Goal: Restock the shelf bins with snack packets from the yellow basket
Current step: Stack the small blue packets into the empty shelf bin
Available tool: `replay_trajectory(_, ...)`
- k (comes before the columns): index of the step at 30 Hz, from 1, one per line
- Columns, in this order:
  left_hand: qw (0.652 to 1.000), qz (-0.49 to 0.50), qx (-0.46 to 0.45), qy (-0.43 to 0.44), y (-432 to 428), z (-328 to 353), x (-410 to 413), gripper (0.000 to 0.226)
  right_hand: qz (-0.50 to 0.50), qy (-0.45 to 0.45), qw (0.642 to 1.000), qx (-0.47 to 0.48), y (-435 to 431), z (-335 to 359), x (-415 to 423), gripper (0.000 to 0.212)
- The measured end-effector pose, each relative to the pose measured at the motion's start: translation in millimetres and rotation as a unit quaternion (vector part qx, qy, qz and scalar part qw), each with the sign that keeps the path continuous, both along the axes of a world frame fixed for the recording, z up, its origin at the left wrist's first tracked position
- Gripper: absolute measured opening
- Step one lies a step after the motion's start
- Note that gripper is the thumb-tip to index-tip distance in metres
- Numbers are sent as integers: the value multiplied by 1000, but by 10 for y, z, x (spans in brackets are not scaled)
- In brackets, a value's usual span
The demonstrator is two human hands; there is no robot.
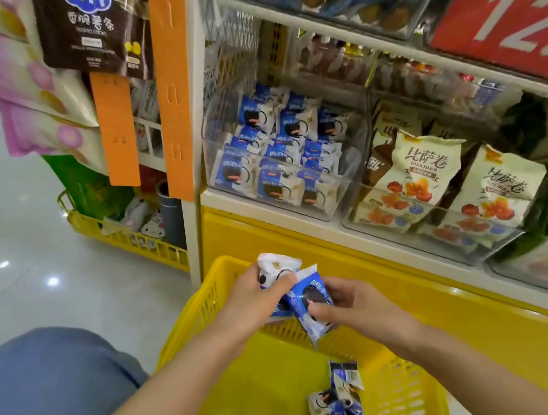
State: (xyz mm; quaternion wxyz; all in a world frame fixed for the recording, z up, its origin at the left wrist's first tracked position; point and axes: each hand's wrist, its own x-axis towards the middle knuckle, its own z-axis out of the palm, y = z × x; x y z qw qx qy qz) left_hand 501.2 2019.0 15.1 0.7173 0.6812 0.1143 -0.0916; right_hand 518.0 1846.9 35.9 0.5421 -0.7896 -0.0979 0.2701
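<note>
Both hands hover over the far rim of the yellow basket (208, 305). My left hand (254, 296) grips a small white-and-blue snack packet (278, 265). My right hand (349, 301) holds a blue snack packet (310, 306) that overlaps the left one. Several more of these packets (339, 402) lie in the basket's bottom right. Straight above, on the lowest shelf, a clear bin (314, 212) is filled with matching blue-and-white packets (278, 144).
To the right of that bin stands another clear bin (442, 241) holding cream packets with orange print. A red price sign (510, 6) hangs at the upper right. An orange strip (174, 81) runs down the shelf post. A second yellow basket (124, 239) sits on the floor at left. My blue-clad knee (46, 390) is lower left.
</note>
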Motion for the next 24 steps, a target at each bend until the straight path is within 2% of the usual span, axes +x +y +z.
replay_trajectory(2, 1000, -11, -3, -23, 49, 126, 92, 27, -10, -25, 1000, -15, 18, 159, 99, 31)
replay_trajectory(5, 998, -2, -65, 1, 134, 295, 273, 31, -40, -59, 997, -17, 77, 427, 301, 35)
replay_trajectory(8, 993, 2, -112, 27, 243, 411, 464, 31, -66, -145, 986, -51, 120, 719, 547, 30)
replay_trajectory(11, 990, 12, -143, 1, 350, 475, 624, 22, -92, -238, 964, -72, 200, 995, 827, 25)
replay_trajectory(13, 987, 13, -159, -28, 402, 511, 724, 15, -117, -302, 940, -107, 277, 1115, 1078, 25)
replay_trajectory(16, 987, 21, -143, -71, 480, 554, 857, 16, -147, -388, 880, -233, 403, 1191, 1560, 32)
replay_trajectory(18, 984, 28, -156, -86, 553, 572, 926, 12, -161, -394, 849, -314, 442, 1190, 1896, 45)
replay_trajectory(20, 979, 25, -173, -101, 633, 596, 978, 12, -148, -375, 838, -369, 469, 1158, 2198, 55)
replay_trajectory(24, 975, 12, -189, -118, 748, 584, 1078, 12, -86, -364, 772, -514, 504, 1051, 2619, 49)
